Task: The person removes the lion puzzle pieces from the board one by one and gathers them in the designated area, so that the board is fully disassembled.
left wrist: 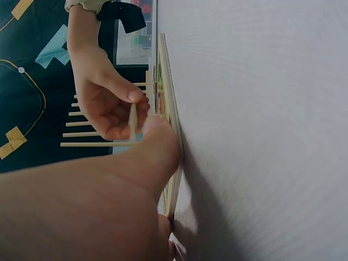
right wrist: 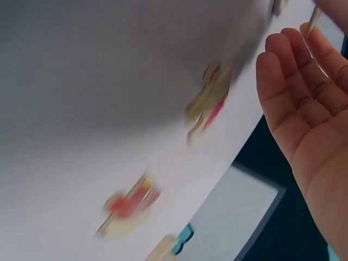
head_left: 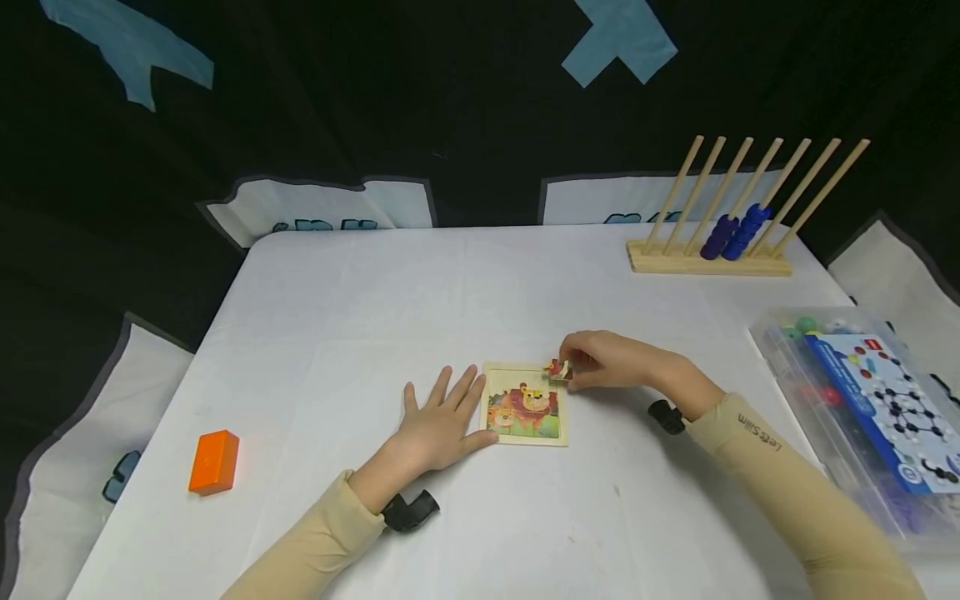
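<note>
A small square wooden jigsaw puzzle (head_left: 523, 417) with a lion picture lies on the white table. My left hand (head_left: 442, 425) is flat with fingers spread, its thumb and fingertips at the puzzle's left side. Over the top right corner, my right hand (head_left: 611, 360) pinches a colourful puzzle piece (head_left: 558, 369) between thumb and fingers. The left wrist view catches this puzzle piece (left wrist: 133, 120) edge-on, beyond the left thumb (left wrist: 157, 147). Two blurred puzzle pieces, one upper (right wrist: 209, 100) and one lower (right wrist: 130, 206), appear on the white surface in the right wrist view.
An orange block (head_left: 213, 462) sits at the left of the table. At the back right stands a wooden peg rack (head_left: 708, 263) with purple and blue beads. A clear plastic box (head_left: 787, 392) with a molecule-picture booklet (head_left: 892, 408) on top occupies the right edge.
</note>
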### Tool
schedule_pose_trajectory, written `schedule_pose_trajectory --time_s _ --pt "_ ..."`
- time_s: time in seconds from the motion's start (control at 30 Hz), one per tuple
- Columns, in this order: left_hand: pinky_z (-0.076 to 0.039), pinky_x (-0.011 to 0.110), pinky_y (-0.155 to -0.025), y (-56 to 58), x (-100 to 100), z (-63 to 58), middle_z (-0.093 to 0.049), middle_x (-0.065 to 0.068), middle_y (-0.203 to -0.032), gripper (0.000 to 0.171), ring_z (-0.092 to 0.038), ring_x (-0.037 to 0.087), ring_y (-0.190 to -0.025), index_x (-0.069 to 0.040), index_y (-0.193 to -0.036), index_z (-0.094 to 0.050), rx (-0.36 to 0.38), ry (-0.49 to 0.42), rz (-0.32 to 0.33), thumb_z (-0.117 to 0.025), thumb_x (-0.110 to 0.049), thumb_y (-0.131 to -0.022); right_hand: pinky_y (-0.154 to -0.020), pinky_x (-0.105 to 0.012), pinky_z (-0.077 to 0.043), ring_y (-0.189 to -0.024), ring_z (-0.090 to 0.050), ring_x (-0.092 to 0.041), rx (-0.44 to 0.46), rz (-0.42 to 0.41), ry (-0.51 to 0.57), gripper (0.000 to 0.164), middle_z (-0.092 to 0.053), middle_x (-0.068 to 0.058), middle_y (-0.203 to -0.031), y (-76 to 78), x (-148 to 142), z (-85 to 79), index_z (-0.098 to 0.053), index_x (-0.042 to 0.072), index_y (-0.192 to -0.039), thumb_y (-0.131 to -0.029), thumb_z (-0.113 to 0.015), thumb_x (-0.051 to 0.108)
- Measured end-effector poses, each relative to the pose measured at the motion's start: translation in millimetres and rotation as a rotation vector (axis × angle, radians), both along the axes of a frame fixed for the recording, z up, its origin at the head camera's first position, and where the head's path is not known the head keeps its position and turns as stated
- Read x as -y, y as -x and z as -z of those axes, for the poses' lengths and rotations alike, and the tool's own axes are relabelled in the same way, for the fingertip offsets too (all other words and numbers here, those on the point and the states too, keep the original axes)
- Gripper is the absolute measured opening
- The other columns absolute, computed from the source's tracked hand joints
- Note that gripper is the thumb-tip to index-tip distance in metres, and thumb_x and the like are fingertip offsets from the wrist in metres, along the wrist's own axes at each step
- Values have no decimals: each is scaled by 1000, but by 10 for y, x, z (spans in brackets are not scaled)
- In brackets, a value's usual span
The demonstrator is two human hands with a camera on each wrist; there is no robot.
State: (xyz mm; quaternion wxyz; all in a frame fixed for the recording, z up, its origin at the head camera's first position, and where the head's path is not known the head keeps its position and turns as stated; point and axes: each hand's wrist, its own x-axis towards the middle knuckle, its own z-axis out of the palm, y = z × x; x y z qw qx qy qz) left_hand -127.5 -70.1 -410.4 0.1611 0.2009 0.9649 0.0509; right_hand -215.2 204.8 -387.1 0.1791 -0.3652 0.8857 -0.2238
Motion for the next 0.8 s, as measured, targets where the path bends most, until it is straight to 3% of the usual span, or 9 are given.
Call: schedule_pose_trajectory --time_s 0.23,0.43,0.8 --pt "-2 67 -95 3 -3 -22 -1 2 -152 83 3 30 -136 -16 -147 -9 5 -5 4 -38 -63 -86 -60 -30 -39 -67 -44 -14 13 125 80 26 -47 0 -75 -56 -405 -17 -53 13 -92 -80 -70 27" --pt "-3 67 -94 0 -4 -49 -2 3 -151 82 3 31 -136 -15 -147 -10 4 -14 8 -38 -62 -86 -63 -30 -44 -69 -51 -14 -19 238 91 28 -52 2 -77 -123 -776 -8 -53 13 -92 -79 -71 28" --pt "-3 68 -94 3 3 -36 -3 3 -151 81 2 31 -136 -14 -147 -11 -1 -20 12 -39 -61 -87 -62 -27 -44 -71 -51 -15 -30 386 77 30 -53 0 -78 -227 -1310 69 -54 6 -96 -79 -71 25"
